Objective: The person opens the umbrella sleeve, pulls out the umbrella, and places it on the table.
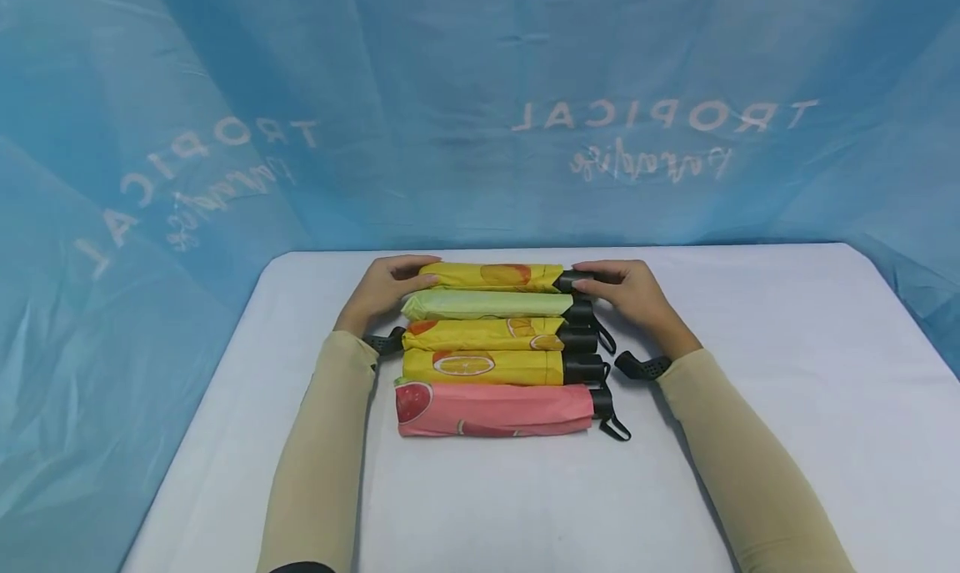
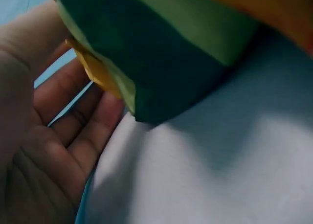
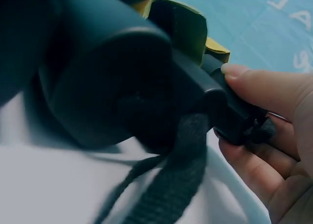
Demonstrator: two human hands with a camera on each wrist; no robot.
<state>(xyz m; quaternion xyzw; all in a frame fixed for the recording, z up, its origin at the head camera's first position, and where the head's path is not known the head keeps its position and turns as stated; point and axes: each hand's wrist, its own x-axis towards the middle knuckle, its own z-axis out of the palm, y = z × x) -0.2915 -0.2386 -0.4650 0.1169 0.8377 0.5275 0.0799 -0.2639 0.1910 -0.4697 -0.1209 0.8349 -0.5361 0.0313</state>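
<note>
Several folded umbrellas lie in a column, black handles to the right. At the far end is a yellow umbrella (image 1: 498, 276) with an orange fruit print. My left hand (image 1: 386, 289) holds its left tip, thumb on the near side; in the left wrist view the fingers (image 2: 90, 119) reach behind a green-striped end. My right hand (image 1: 626, 294) pinches its black handle (image 3: 234, 116) between thumb and fingers. Nearer lie a pale green umbrella (image 1: 491, 304), two yellow umbrellas (image 1: 480, 334) with citrus prints, and a pink umbrella (image 1: 498, 409) with a watermelon print.
The umbrellas lie on a white-covered table (image 1: 480, 498). Blue printed sheeting (image 1: 450, 139) hangs behind and to the left. Black wrist straps (image 1: 617, 428) stick out from some handles. Dark wrist-worn devices (image 1: 641, 366) sit at both cuffs.
</note>
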